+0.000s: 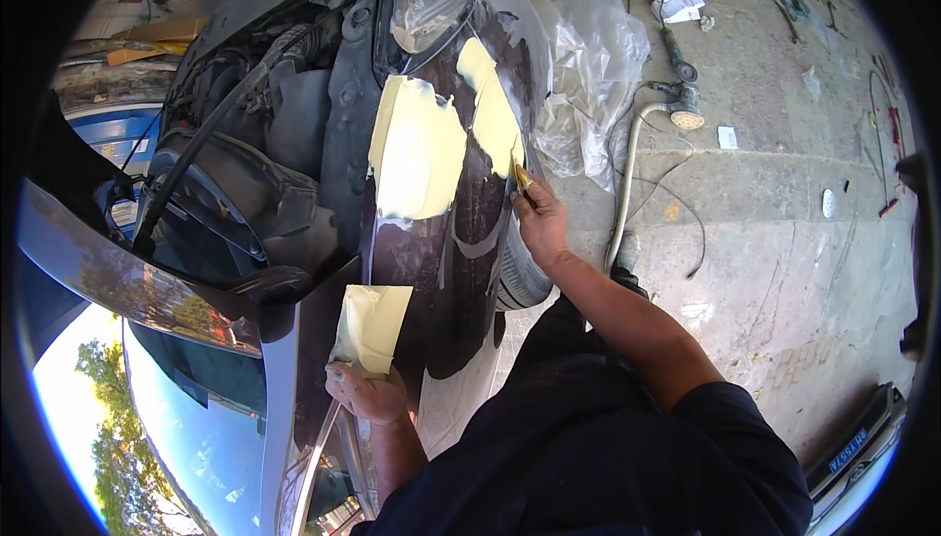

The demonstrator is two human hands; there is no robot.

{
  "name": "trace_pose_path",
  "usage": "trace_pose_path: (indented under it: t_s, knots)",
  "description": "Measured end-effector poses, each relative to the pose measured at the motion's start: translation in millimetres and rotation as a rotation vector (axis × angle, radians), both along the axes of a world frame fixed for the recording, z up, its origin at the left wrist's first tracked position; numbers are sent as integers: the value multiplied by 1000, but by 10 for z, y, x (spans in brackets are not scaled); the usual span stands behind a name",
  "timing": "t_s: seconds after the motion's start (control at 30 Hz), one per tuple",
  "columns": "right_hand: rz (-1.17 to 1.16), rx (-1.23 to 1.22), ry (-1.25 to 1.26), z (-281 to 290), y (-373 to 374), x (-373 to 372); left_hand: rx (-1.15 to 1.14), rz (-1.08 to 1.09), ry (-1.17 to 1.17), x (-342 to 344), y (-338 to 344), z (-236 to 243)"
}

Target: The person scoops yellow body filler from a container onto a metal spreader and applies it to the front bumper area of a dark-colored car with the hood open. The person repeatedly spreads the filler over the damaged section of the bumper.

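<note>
My left hand [368,394] grips a flat board [348,342] by its near edge, thumb on top. Pale yellow body filler [380,318] covers most of that board. Pinched in my right hand [542,224] is a small putty spreader [520,178], its tip against the lower end of a narrow filler patch [493,115] near the wheel arch. A wider filler patch [419,149] with ragged edges lies to its left. Both patches sit on the dark, sanded car fender [412,260], below the headlight [431,12]. The spreader's handle is mostly hidden by my fingers.
The open engine bay [294,110] lies left of the fender, beside the raised hood [137,267]. The tire [521,267] shows under my right wrist. On the concrete floor are crumpled plastic sheeting [588,71], a sander [686,108] with its hose [627,169], and loose cables.
</note>
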State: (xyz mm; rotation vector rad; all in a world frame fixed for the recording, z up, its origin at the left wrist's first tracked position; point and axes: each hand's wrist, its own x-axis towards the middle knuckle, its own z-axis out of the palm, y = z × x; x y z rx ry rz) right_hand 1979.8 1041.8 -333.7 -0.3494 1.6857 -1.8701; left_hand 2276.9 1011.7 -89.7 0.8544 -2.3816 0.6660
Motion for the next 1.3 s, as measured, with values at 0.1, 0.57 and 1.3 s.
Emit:
trace_pose_path:
  t_s: [0.1,0.57,1.3]
  knots:
    - [41,16,27,77,130,154,-9,-11,-10,13,-18,-2]
    - [14,33,-243,35,483,-73,-20,40,7,152,-47,-141]
    - [20,163,455,702,-42,-99,-17,-19,-4,119,-60,-131]
